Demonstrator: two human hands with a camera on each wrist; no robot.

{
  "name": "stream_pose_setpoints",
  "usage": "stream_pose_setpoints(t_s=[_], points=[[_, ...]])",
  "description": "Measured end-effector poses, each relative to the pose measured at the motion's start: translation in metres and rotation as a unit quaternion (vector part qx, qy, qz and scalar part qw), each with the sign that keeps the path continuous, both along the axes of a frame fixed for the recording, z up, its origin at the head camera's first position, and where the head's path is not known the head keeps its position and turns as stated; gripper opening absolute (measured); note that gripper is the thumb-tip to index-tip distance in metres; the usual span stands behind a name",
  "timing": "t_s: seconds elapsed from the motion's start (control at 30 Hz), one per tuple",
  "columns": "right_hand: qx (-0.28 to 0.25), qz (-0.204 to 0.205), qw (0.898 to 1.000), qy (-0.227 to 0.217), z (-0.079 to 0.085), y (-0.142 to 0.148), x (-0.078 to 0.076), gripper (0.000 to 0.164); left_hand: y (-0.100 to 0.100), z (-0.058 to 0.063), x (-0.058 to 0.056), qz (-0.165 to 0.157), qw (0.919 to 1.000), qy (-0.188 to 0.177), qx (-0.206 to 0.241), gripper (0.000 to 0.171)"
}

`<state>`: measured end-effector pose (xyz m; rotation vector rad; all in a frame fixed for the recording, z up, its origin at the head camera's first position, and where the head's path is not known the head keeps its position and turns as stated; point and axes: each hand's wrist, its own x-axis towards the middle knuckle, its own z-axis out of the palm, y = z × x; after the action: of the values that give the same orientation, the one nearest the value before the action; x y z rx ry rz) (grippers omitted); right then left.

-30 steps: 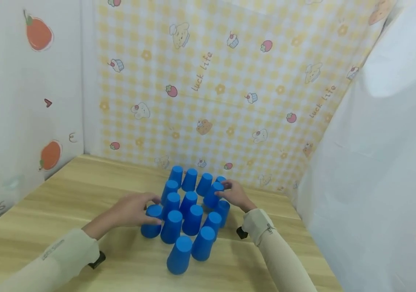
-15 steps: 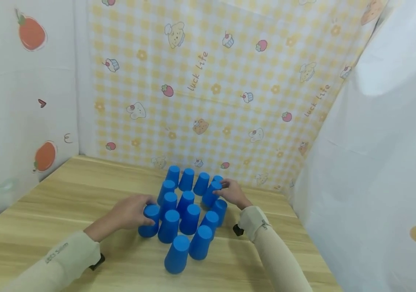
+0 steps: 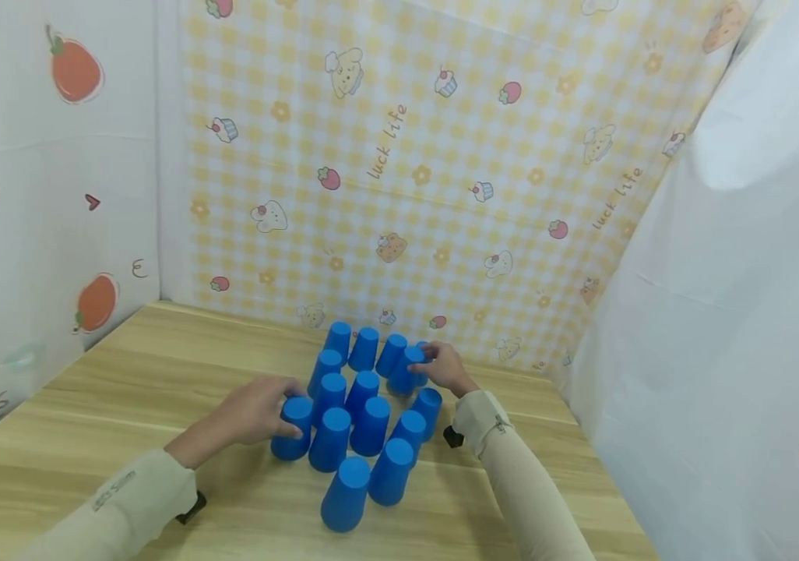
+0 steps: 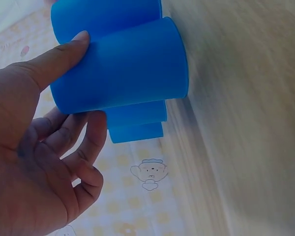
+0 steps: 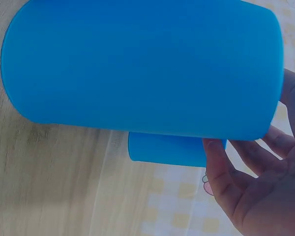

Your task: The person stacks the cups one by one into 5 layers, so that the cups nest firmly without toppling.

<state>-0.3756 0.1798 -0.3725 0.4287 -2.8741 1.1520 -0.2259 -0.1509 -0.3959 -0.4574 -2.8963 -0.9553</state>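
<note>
Blue plastic cups stand upside down on the wooden table, narrow ends up. My left hand grips the leftmost cup; in the left wrist view the thumb presses one side of this cup and the fingers curl at the other. At the back right my right hand holds another cup near its top, with a further cup partly hidden behind it. In the right wrist view a large cup covers part of the right hand, and a smaller cup shows beyond it.
Several more cups stand between the hands, including a front cup and a back-left cup. Near the right forearm stands a cup. A yellow checked cloth hangs behind the table, with white cloth at the right.
My left fingers have closed in around the leftmost cup, which stays in place. The right hand has shifted its cup slightly back and left, showing more of the cup behind.
</note>
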Motion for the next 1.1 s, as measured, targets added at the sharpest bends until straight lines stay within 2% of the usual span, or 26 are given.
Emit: stream_pose_setpoints(t_s=[0.4,0.87,1.1], points=[[-0.016,-0.020,1.000,-0.014,0.006,0.013,-0.003,0.049,-0.001,0.001,-0.002,0.000,0.9998,0.002,0.019,0.046],[-0.013,-0.047,0.999,-0.019,0.001,0.051,0.002,0.045,0.000,-0.003,0.000,0.005,0.9996,-0.011,0.024,0.047],[0.016,-0.095,0.995,-0.013,0.003,0.059,-0.001,0.051,0.000,-0.004,-0.001,0.006,0.9991,-0.020,0.036,0.048]])
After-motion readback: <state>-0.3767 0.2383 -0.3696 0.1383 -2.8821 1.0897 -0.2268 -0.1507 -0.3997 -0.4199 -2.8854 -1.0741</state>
